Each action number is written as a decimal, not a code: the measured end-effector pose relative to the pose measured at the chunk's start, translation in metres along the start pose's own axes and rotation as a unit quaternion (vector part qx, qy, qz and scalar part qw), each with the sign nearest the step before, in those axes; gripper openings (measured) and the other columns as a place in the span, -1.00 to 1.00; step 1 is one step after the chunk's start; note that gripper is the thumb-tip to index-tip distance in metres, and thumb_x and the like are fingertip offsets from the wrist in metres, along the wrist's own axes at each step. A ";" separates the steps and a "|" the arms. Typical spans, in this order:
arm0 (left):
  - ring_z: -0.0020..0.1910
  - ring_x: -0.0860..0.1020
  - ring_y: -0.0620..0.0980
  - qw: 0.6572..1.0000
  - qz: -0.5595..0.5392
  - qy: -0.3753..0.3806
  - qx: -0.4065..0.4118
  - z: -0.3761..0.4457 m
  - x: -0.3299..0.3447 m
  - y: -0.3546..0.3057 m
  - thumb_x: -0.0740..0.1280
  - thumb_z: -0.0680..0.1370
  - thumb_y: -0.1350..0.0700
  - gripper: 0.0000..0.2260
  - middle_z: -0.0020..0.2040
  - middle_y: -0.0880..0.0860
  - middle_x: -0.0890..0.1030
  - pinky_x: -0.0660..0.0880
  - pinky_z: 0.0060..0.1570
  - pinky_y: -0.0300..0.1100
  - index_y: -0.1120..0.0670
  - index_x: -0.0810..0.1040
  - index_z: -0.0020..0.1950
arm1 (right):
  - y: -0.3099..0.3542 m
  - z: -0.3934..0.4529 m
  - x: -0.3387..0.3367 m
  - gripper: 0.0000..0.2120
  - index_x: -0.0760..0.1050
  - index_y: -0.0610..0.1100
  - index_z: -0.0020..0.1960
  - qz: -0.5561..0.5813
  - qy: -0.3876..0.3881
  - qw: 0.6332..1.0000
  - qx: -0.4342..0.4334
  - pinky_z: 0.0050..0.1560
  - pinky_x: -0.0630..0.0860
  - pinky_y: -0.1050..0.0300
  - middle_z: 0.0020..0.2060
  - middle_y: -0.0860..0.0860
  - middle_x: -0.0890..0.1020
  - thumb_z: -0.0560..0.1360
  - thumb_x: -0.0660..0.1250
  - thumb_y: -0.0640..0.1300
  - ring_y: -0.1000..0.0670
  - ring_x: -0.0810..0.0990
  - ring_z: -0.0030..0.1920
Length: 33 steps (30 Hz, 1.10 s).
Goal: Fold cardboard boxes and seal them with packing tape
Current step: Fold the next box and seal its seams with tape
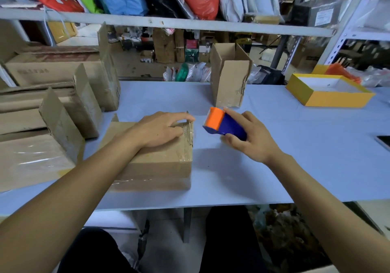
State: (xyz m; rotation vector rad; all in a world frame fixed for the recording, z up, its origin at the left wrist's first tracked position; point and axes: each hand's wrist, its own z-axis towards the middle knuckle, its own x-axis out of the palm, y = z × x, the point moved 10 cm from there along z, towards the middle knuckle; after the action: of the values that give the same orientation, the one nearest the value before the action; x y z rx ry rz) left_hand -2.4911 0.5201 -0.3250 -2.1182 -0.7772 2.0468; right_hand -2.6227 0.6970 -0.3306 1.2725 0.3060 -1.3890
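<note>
The left hand point(160, 130) presses flat-fingered on the taped right edge of the closed cardboard box point(152, 160) near the table's point(295, 167) front, while the right hand point(251, 137) grips the tape dispenser point(221, 123) just beside it, bare tabletop spreading rightward.

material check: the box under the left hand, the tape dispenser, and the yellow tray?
Box: brown corrugated cardboard, matte; glossy clear tape along its edges glints. Dispenser: looks like smooth moulded plastic, solid orange and blue, slight sheen. Tray: likely rigid paperboard, yellow outside, white inside, crisp thin walls.
</note>
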 end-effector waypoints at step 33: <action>0.51 0.23 -0.11 0.993 0.061 -0.094 0.039 -0.043 -0.017 0.055 -0.01 0.35 -0.20 -0.34 0.50 -0.21 0.33 0.01 0.49 0.07 -0.27 0.39 0.45 | 0.109 0.041 0.070 -0.75 0.43 -0.11 -0.05 0.041 0.080 0.994 -0.065 -0.20 0.37 -0.04 -0.28 0.02 0.54 0.62 0.16 0.06 -0.07 0.47 -0.22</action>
State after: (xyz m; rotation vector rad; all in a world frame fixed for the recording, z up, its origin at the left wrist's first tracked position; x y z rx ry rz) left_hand -2.4340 0.4775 -0.3281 -1.9984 -0.5902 2.3250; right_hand -2.5343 0.5940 -0.3194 1.2757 0.4413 -1.1807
